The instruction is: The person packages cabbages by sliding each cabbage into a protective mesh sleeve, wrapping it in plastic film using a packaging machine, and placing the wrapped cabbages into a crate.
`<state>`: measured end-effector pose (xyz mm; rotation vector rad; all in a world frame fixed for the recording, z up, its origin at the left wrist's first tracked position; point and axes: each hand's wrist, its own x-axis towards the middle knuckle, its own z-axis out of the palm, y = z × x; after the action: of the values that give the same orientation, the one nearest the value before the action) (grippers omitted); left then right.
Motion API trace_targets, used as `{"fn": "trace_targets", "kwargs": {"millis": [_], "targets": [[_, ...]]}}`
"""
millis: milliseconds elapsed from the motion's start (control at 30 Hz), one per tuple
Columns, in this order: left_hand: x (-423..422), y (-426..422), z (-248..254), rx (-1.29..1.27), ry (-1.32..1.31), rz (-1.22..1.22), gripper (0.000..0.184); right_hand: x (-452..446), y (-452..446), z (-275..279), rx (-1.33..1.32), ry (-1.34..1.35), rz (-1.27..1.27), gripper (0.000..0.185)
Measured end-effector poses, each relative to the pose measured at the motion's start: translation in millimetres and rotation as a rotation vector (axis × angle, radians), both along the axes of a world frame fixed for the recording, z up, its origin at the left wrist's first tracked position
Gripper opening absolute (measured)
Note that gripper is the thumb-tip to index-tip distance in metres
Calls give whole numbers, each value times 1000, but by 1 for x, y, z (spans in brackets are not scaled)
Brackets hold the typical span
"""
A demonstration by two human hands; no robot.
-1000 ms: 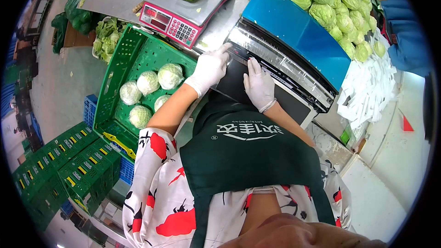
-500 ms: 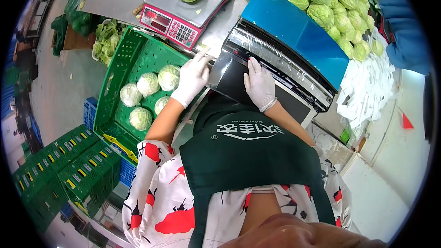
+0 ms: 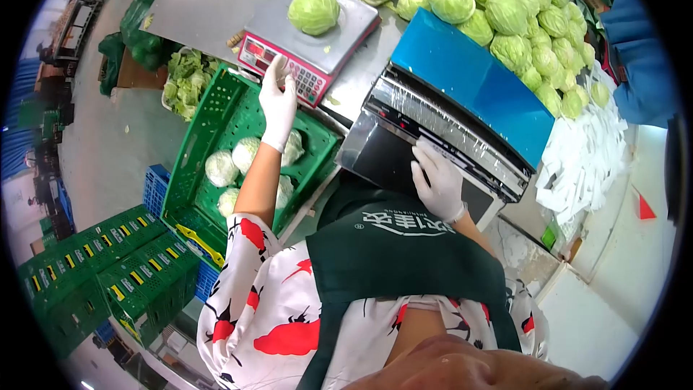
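My left hand [image 3: 278, 105], in a white glove, is at the front edge of the red-and-silver scale [image 3: 307, 85], fingers stretched out and holding nothing. Part of the scale's display and keypad is behind it. A bare green cabbage [image 3: 314, 11] rests on the scale's plate. Over the black plate of the film-wrapping machine [image 3: 382, 152] is my right hand [image 3: 439, 182], also gloved, with its fingers apart and nothing in them. Below my left forearm, the green crate [image 3: 189, 155] contains several cabbages [image 3: 221, 168] that look wrapped in film; the arm hides some of them.
Many bare cabbages [image 3: 508, 12] are heaped behind the machine's blue cover [image 3: 473, 65]. White strips [image 3: 581, 144] hang at the right. Loose leaves [image 3: 189, 83] fill a container left of the scale. Stacked green crates [image 3: 86, 267] stand at lower left.
My left hand has moved from the machine's left edge to the scale's front. My right hand has drawn back from the machine's bar toward me. The whole view has shifted slightly.
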<state>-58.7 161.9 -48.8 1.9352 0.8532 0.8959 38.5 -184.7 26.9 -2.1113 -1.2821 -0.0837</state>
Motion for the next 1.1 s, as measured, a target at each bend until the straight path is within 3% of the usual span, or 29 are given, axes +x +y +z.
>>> {"fn": "trace_targets", "kwargs": {"millis": [67,133,200,267,300,333,500,600,633,700,733,767,800,833,867,900,933,1000,1100], "targets": [[28,27,-7,-32,48,60,60,2,-7,-1,-5,33,-17,27],[60,51,-3,38,186,83,91,4,-9,-3,12,45,-40,26],[92,75,-3,-99,124,133,102,8,-12,2,-38,69,-69,26],[111,107,8,-417,-164,168,108,12,-15,3,-52,84,-90,25],[110,115,27,-460,-235,184,110,14,-18,3,-41,82,-103,25],[108,113,53,-388,-191,210,113,16,-22,2,-31,82,-116,25],[113,124,29,-3,278,-49,138,25,-36,-10,21,139,-213,24],[142,94,-1,170,257,-159,133,30,-34,-4,-59,197,-206,24],[147,88,-1,175,205,-80,119,31,-33,-4,-20,236,-191,23],[162,87,-7,-127,27,-158,84,35,-39,-1,-9,227,-168,23],[166,89,-8,-181,56,-87,73,40,-45,3,-5,193,-146,23],[164,89,1,-477,-96,-227,65,47,-56,7,25,193,-228,23],[158,102,-11,-697,-171,-155,61,56,-71,14,70,181,-294,24],[155,89,1,-741,-138,-130,65,69,-84,16,116,176,-345,24],[161,77,8,-724,-70,-124,65,85,-101,14,214,130,-552,26],[162,78,-4,-669,-110,-301,64,110,-127,14,250,125,-671,27],[165,33,30,-648,-104,-430,66,127,-144,20,394,331,-910,27],[181,-15,34,-518,-16,-687,77,183,-208,-17,326,200,-1130,28],[209,-133,87,-416,32,-862,94,258,-277,-63,-16,363,-1391,46]]}}
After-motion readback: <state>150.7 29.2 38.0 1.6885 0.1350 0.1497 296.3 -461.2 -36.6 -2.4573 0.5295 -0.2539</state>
